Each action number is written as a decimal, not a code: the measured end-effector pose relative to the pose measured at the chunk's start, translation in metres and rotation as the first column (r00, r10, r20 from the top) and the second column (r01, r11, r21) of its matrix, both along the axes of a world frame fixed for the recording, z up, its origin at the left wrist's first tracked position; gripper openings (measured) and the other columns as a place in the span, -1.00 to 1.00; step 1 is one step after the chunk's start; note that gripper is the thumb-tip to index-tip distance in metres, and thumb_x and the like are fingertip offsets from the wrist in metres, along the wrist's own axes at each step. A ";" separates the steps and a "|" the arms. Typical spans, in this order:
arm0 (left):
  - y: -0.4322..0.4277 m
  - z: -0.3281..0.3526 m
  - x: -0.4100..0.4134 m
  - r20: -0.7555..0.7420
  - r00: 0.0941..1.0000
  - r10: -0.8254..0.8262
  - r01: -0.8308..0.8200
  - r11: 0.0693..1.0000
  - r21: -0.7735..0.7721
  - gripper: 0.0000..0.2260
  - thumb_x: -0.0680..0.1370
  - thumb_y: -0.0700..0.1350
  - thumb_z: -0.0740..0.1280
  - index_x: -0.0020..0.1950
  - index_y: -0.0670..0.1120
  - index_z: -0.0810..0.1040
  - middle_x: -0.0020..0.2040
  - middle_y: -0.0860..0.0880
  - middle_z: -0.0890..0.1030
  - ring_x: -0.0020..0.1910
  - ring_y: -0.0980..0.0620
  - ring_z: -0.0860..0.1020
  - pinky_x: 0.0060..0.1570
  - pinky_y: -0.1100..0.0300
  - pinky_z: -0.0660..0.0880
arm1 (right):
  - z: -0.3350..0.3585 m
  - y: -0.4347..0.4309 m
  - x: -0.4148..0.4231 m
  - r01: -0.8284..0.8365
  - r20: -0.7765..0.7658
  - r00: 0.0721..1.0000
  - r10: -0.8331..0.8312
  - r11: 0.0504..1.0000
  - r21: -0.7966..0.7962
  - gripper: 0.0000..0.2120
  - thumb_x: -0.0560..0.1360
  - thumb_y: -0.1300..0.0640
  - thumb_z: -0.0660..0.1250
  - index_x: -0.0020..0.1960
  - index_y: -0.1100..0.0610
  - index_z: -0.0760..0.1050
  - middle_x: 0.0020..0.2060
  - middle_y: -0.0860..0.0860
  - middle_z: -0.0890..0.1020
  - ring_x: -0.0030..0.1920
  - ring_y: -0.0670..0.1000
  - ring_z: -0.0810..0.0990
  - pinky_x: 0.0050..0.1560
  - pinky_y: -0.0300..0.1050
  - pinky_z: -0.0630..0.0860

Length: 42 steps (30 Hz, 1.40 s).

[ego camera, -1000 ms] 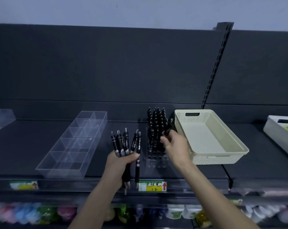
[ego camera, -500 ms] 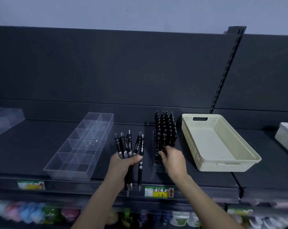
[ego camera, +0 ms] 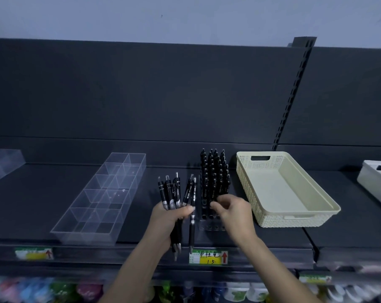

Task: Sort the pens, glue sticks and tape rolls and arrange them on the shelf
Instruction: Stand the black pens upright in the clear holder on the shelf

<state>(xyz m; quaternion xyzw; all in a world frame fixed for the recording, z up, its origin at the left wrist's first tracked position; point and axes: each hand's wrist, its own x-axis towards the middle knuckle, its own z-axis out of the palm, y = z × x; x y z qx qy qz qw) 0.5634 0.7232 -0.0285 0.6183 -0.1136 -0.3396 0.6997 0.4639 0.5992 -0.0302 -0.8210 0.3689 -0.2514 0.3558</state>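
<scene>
My left hand (ego camera: 167, 217) grips a fanned bunch of black click pens (ego camera: 176, 193), tips down, in front of the shelf edge. Just to their right, a clear pen holder (ego camera: 211, 226) stands on the dark shelf (ego camera: 32, 204), with many black pens (ego camera: 214, 171) upright in its back rows and open holes in its front rows. At the holder's front right, my right hand (ego camera: 233, 213) has thumb and fingers pinched together on the lower part of a pen standing in the holder.
A clear divided tray (ego camera: 102, 197) lies to the left and a cream perforated basket (ego camera: 294, 219) to the right. Another white bin (ego camera: 375, 182) sits at the far right, and a clear box (ego camera: 1, 162) at the far left. Price labels (ego camera: 208, 257) line the shelf front.
My right hand came down from the holder's right rear to its front rows with a pen. The left hand kept its bunch almost still.
</scene>
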 end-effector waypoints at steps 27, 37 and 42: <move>0.006 -0.004 0.001 -0.026 0.999 -0.048 0.047 0.998 -0.047 -0.87 0.46 -0.40 0.33 -0.18 -0.20 0.51 -0.34 -0.08 0.56 -0.41 0.06 0.58 -0.40 0.29 0.54 | 0.006 -0.029 0.000 -0.027 -0.024 0.999 0.022 0.965 -0.259 -0.82 0.54 0.12 0.26 0.02 0.22 0.54 -0.16 0.07 0.65 -0.15 0.05 0.59 -0.11 -0.15 0.47; -0.002 0.000 -0.006 -0.015 0.997 -0.074 0.072 0.994 -0.081 -0.83 0.44 -0.44 0.33 -0.24 -0.19 0.49 -0.38 -0.07 0.58 -0.38 0.05 0.58 -0.34 0.29 0.57 | -0.005 -0.023 -0.001 -0.073 -0.066 0.996 0.058 0.963 -0.260 -0.76 0.56 0.13 0.24 0.15 0.23 0.52 -0.01 0.11 0.65 -0.03 0.06 0.60 -0.01 -0.20 0.46; -0.008 -0.003 -0.014 -0.015 0.997 -0.076 0.075 0.994 -0.076 -0.84 0.44 -0.43 0.34 -0.22 -0.19 0.48 -0.34 -0.09 0.57 -0.37 0.05 0.58 -0.32 0.29 0.57 | -0.005 -0.026 -0.003 -0.107 -0.095 0.992 0.083 0.950 -0.295 -0.81 0.56 0.15 0.23 0.09 0.21 0.52 -0.10 0.12 0.65 -0.22 -0.02 0.51 -0.18 -0.26 0.34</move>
